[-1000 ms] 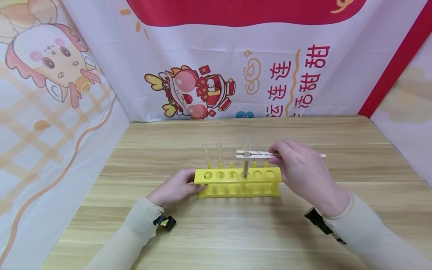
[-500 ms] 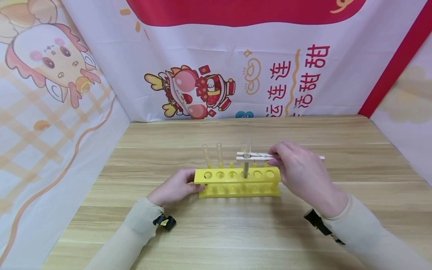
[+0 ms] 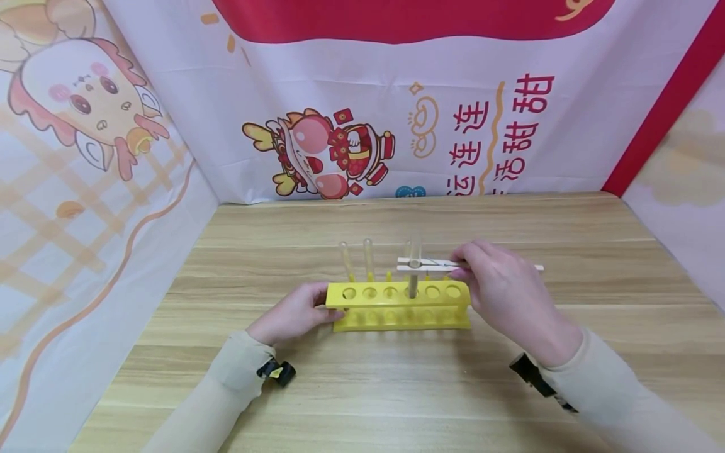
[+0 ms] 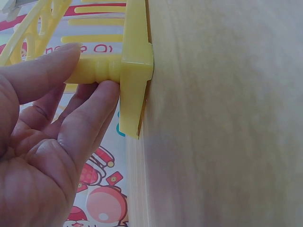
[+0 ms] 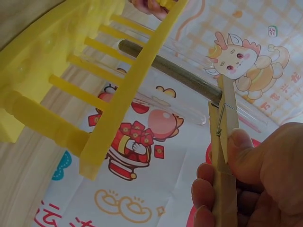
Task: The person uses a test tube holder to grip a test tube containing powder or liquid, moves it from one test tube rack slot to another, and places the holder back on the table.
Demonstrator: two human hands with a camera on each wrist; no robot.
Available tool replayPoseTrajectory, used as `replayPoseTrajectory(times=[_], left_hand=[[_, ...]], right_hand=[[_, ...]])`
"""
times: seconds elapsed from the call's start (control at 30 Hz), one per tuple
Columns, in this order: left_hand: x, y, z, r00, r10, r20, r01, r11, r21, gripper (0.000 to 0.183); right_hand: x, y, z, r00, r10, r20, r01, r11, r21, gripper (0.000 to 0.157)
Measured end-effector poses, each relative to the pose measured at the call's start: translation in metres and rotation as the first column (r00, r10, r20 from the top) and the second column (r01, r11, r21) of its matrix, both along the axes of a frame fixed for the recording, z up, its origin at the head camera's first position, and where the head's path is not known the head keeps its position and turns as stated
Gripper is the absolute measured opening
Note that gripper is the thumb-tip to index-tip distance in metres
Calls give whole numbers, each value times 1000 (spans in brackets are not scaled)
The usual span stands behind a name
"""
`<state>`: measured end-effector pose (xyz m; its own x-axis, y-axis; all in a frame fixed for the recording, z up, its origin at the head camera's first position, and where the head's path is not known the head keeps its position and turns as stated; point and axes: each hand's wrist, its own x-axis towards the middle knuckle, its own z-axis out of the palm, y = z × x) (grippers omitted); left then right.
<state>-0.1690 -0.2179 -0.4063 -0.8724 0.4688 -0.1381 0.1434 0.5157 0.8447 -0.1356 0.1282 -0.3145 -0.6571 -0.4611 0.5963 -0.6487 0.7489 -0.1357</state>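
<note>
In the head view my left hand (image 3: 297, 311) holds the left end of a yellow test tube rack (image 3: 374, 304). The left wrist view shows its thumb and fingers (image 4: 90, 118) pinching the rack's end post (image 4: 99, 69). My right hand (image 3: 510, 292) grips a wooden test tube clamp (image 3: 436, 265), whose jaws close around a test tube (image 5: 182, 75) with dark grey contents. This tube stands through the rack's fourth hole from the left. In the right wrist view its rounded lower end is between the rack's top plate and base.
Clear test tubes, one (image 3: 345, 261) and another (image 3: 369, 258), stand upside down behind the rack's left half. A further clear tube (image 5: 194, 115) lies close to the clamped one. The wood-grain table (image 3: 396, 390) meets a printed cloth (image 3: 351, 75) at the back.
My right hand and the clamp have come down slightly, the dark-filled tube sinking a little with them. The left hand and the rack have stayed in place.
</note>
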Motion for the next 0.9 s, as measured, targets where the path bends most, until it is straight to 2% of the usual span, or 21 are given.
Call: replayPoseTrajectory(times=[0.2, 0.9], left_hand=[[1, 0, 0, 1000, -3, -9, 3, 1000, 11, 30], [0, 1, 0, 1000, -2, 3, 1, 1000, 27, 31]], right_hand=[[-1, 1, -2, 1000, 5, -13, -5, 1000, 2, 18], [-1, -1, -10, 1000, 1, 22, -1, 1000, 0, 16]])
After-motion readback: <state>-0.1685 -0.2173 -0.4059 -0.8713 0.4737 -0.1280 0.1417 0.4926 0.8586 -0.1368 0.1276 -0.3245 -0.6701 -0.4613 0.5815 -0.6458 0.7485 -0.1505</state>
